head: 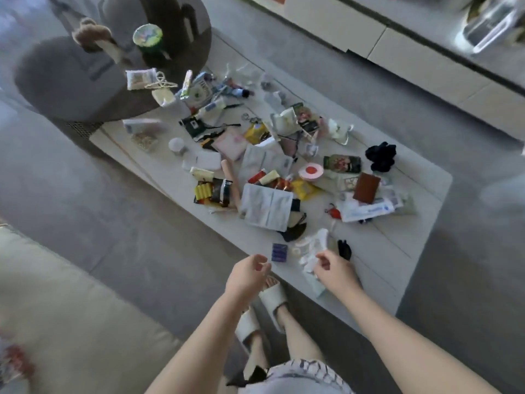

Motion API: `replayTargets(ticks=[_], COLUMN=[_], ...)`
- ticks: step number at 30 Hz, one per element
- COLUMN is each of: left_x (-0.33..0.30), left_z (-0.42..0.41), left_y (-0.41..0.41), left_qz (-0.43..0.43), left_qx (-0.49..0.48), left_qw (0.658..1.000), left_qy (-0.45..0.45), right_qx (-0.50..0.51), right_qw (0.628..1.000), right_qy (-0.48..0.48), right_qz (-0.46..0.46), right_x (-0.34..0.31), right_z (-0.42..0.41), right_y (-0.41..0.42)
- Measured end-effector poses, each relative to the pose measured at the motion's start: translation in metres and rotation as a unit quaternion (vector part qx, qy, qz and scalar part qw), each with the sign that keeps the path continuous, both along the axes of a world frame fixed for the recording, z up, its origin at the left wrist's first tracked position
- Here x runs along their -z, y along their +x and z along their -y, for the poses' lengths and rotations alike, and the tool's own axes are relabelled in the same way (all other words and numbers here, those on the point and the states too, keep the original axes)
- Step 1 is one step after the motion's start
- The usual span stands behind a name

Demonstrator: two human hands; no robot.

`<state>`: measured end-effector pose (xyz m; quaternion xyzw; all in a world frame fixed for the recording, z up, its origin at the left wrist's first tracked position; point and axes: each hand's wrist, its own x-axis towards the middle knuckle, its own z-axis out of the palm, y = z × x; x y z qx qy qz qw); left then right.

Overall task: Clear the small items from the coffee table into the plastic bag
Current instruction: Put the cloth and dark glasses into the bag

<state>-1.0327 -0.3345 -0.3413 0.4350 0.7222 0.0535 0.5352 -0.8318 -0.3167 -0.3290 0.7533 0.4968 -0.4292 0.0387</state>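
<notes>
- The long white rectangular bench (420,251) runs with its long axis from the upper left to the lower right of the view, and small items lie scattered along most of its top
- The thin clear-white plastic bag (312,248) lies crumpled on the near end of the bench, its length running roughly from the near edge toward the heap; blur hides which end is its mouth
- The right hand (335,270) sits over the near part of the bag with fingers curled; it touches the plastic, but I cannot tell whether it really grips it
- The left hand (248,273) hovers at the bench's near edge, just left of the bag, fingers loosely curled and holding nothing
- A small purple ridged packet (279,252) lies flat between the two hands, its short ribs pointing away from the person
- A small black clip-like object (344,248) lies just right of the bag
- A pale grey flat pouch (267,207) lies in the middle of the heap, beyond the purple packet
- A brown flat wallet (366,187) rests tilted among papers to the right, and a black fabric scrunchie (380,156) sits beyond it, apart from the heap
- A round green-rimmed tub (148,38) stands upright on a dark round side table (71,89) at the bench's far end
- Two feet in white slide sandals (272,298) stand on the grey floor beside the bench
</notes>
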Motion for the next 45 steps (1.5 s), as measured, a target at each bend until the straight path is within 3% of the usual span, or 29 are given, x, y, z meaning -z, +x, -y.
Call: replayTargets(ticks=[6,14,19,27,34,38,45], left_x=[0.007,0.045,0.070,0.108,0.151,0.177,0.198], left_z=[0.016,0.012,0.007,-0.040,-0.064,-0.073,-0.074], left_y=[0.068,0.161,0.197,0.225,0.225,0.228,0.235], left_qz=[0.014,0.024,-0.007,-0.065,-0.151,-0.183,-0.286], left_qx=[0.075,0.087,0.037,-0.048,0.077,0.079,0.115], left_qw=[0.996,0.993,0.995,0.996,0.985,0.980,0.951], left_qy=[-0.039,-0.076,-0.087,-0.023,0.015,0.018,0.003], right_qx=[0.078,0.151,0.129,0.041,-0.007,-0.031,-0.083], right_qw=[0.997,0.988,0.991,0.999,0.999,0.994,0.986], right_qy=[0.006,-0.010,-0.026,-0.017,-0.028,0.007,0.043], right_qz=[0.016,0.014,0.004,0.000,0.037,0.108,0.138], right_x=[0.000,0.047,0.085,0.138,0.180,0.202,0.220], right_z=[0.040,0.055,0.044,0.000,-0.011,-0.011,-0.012], right_y=[0.069,0.157,0.189,0.197,0.185,0.179,0.176])
